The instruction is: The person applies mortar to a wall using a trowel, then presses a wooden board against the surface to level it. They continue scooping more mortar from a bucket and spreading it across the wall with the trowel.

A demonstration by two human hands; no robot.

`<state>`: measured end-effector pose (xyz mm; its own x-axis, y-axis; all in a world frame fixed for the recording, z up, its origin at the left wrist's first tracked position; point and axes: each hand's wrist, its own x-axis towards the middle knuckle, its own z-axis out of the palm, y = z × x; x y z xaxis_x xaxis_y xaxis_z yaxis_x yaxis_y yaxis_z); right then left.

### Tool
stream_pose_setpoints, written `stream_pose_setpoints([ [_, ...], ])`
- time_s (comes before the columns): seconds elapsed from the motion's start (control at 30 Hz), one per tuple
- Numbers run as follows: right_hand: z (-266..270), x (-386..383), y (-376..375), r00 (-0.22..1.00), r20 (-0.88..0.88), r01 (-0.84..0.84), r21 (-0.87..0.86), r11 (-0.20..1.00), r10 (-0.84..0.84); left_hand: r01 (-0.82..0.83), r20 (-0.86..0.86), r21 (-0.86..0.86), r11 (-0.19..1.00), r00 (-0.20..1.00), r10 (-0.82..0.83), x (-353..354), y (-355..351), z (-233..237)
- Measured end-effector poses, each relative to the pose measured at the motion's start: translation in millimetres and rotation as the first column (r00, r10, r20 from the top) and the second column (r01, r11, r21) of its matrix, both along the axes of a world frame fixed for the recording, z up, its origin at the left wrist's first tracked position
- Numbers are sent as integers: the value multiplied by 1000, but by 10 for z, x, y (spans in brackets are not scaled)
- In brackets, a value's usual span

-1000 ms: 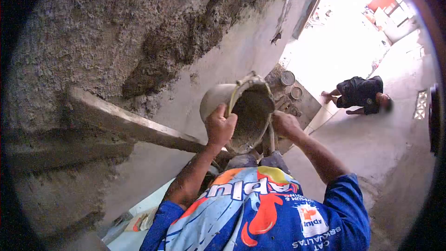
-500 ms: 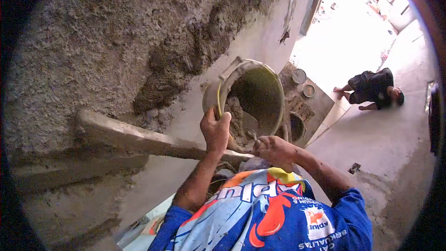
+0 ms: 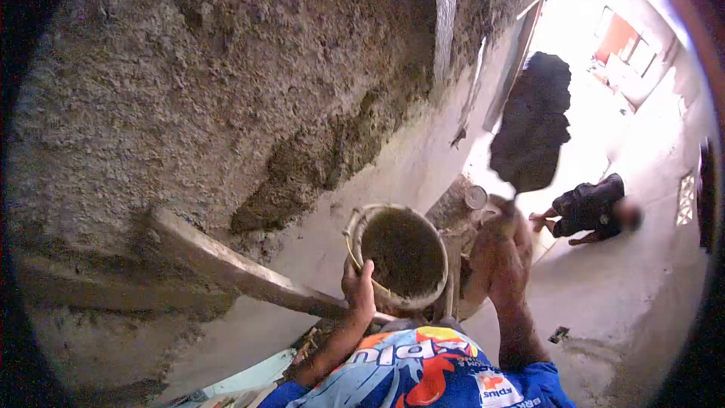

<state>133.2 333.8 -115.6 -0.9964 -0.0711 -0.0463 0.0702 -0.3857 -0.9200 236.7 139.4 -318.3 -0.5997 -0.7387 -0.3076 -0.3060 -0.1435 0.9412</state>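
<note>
My left hand is closed on the rim and yellow handle of a bucket, its thumb lying over the edge. Wet grey mortar fills the part of the bucket that I can see into. Off to the right, my right hand grips a trowel, smeared by motion. A thick dark load of mortar covers the trowel's blade, which points up in the view, away from my body.
A rough wall rises on the left, with a darker damp patch. A mortar-caked plank slants toward the bucket. Below stands a round container. Another person in dark clothes is lower down at the right.
My right hand has come out of the bucket and swung right and up with a loaded trowel. The bucket now sits lower in view, its mouth turned more toward me.
</note>
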Motion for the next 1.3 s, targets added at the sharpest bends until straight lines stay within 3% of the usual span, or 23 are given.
stream_pose_setpoints([
  [0.17, -381, -600, -594, 817, -190, 563, 68, 823, -544, 62, 111, -132, 989, 993, -47, 182, -10, -63],
  [0.23, -1118, -1004, -1033, 841, -251, 486, -45, 873, -480, 117, 157, -193, 974, 984, -87, 193, -29, 9],
  [0.27, -1351, -1116, -1363, 855, -336, 454, 116, 883, -395, 147, 168, -150, 978, 978, -122, 194, -16, 20],
  [0.3, -1412, -1053, -1705, 912, -387, 306, 421, 854, -136, 182, 192, -107, 977, 968, -160, 253, -5, 29],
  [0.33, -1256, -877, -1924, 936, -331, 79, 520, 851, 116, 207, 218, -125, 970, 960, -177, 253, -7, 29],
  [0.4, -576, -222, -1835, 874, -103, -424, 314, 849, 475, 197, 182, -205, 959, 970, -161, 275, -9, -196],
  [0.43, -357, 50, -1686, 832, -41, -532, 222, 817, 553, 166, 138, -271, 948, 982, -132, 365, -31, -376],
  [0.5, -369, 423, -1355, 889, -240, -358, 169, 918, 391, 235, 273, -541, 808, 957, -96, 391, -199, -730],
  [0.53, -584, 445, -1167, 865, -185, -433, 192, 881, 466, 305, 330, -634, 710, 938, -108, 430, -235, -760],
  [0.57, -823, 495, -910, 834, -116, -510, 207, 835, 539, 447, 393, -660, 604, 890, -230, 356, -167, -420],
  [0.63, -997, 412, -236, 748, 155, -656, 319, 684, 645, 133, 156, -143, 981, 982, -110, 163, -41, 43],
  [0.7, -1355, 393, 307, 671, 295, -739, 348, 577, 681, 24, 86, -217, 976, 996, -5, 80, 31, 118],
  [0.77, -1725, 300, 670, 589, 202, -549, 811, 203, 783, 83, 153, -288, 954, 987, -40, -27, 115, 300],
  [0.8, -2012, 244, 632, 601, 213, -552, 807, 208, 770, 188, 176, -392, 900, 976, -127, -54, 110, 243],
  [0.87, -2465, 123, 461, 607, 390, -547, 837, 8, 693, 312, 161, -455, 834, 950, -268, -118, 193, 191],
  [0.93, -2327, 141, 56, 774, 377, -546, 804, 234, 509, 413, 236, -468, 781, 910, -340, -212, 250, 313],
  [1.0, -1989, 460, -72, 733, 276, -349, 937, -3, 621, 482, 337, -605, 634, 876, -344, -341, 283, 580],
  [1.1, -1748, 453, 101, 515, 317, -158, 948, -276, 796, 386, 201, -451, 805, 922, -330, -359, 101, 455],
  [1.13, -1559, 295, 213, 523, 231, -227, 965, -127, 820, 385, 185, -497, 777, 923, -339, -340, 66, 450],
  [1.17, -1457, 145, 187, 563, 302, -246, 950, -193, 770, 378, 162, -543, 750, 923, -348, -350, 80, 447],
  [1.23, -1448, -98, 117, 775, 231, -225, 971, -86, 588, 395, 127, -654, 645, 898, -422, -395, 104, 487],
  [1.27, -1748, -40, 152, 773, 231, -226, 971, -84, 591, 446, 174, -627, 639, 879, -443, -441, 140, 592],
  [1.3, -2288, 82, 192, 813, 235, -306, 951, 49, 533, 499, 222, -597, 628, 855, -468, -463, 161, 705],
])
